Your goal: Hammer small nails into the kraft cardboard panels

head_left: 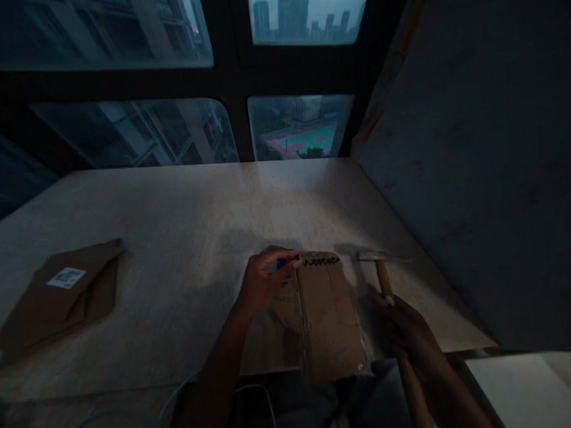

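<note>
A brown cardboard box (329, 318) stands at the table's near edge, with a dark zigzag line along its top end. My left hand (265, 278) is closed at the box's upper left corner, thumb and fingertips pinched together there. Whether something small sits between those fingertips is too dark to tell. A bit of blue shows under the fingers. To the right of the box, my right hand (406, 325) is wrapped round the wooden handle of a hammer (384, 279). The hammer's metal head is above the table, apart from the box.
Flattened cardboard (40, 304) with a white label lies at the left of the pale table (173, 230). A grey wall panel (480, 170) borders the right side, and dark-framed windows (301, 129) stand behind. A thin cable (174, 396) hangs by the near edge.
</note>
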`<state>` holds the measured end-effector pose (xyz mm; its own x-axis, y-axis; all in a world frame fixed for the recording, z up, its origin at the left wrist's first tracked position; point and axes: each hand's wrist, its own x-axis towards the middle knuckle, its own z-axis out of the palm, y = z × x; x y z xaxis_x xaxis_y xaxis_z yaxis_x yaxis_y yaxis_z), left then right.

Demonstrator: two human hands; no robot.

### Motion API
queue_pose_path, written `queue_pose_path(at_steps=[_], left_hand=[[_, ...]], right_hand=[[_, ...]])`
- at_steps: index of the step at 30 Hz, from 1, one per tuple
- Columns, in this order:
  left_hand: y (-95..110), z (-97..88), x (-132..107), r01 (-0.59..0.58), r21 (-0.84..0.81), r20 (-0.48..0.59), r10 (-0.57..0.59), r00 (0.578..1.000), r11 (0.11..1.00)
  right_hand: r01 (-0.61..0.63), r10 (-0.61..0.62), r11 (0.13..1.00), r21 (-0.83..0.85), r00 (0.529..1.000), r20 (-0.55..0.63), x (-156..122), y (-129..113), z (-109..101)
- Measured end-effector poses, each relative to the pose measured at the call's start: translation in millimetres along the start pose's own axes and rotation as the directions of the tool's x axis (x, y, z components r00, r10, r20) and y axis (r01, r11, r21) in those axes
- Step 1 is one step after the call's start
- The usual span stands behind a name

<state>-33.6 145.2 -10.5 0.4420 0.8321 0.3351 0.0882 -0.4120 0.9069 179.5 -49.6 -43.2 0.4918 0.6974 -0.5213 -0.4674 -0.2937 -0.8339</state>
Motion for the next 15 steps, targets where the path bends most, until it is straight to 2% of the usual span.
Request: queue_pose_path(at_steps=[5, 11, 15], left_hand=[[-3.8, 3.6, -2.7, 0.014, 0.034, 0.009, -0.015, 1.000, 0.999], [-5.6, 6.9, -6.0, -0.052, 0.126, 0.026, 0.049, 0.998, 0.991], [-8.3, 8.4, -6.7, -0.043, 0.160, 0.019, 0.041, 0.999, 0.986]], right_hand=[[-0.032, 0.032, 0.999, 0.024, 0.999, 0.003, 2.8, 0.5, -2.9], [-0.032, 0.031, 0.999, 0.027, 1.000, 0.003, 1.6, -0.8, -1.8], [-0.031, 0.030, 1.000, -0.005, 0.999, -0.031, 0.3, -2.3, 0.4]])
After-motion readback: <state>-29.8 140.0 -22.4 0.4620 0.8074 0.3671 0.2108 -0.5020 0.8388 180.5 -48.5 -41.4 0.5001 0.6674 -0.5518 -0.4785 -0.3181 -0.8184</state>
